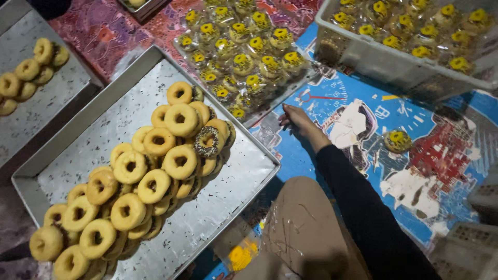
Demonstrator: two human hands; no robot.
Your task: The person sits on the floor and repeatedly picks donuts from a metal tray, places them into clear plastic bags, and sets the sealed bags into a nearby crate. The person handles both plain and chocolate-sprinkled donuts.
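Right hand (pixel 300 123) rests on mat (pixel 363 171), fingers (pixel 286 117) loosely spread, holding nothing, tips touching pile of bagged donuts (pixel 244 57) just ahead. Bags look light, slippery, crushable: pinch at edge. Tray (pixel 218 207) beside fingers. Left hand unseen.

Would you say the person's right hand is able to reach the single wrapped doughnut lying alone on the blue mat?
Probably yes: the right hand rests on the blue mat, and only bare mat lies between it and the single wrapped doughnut.
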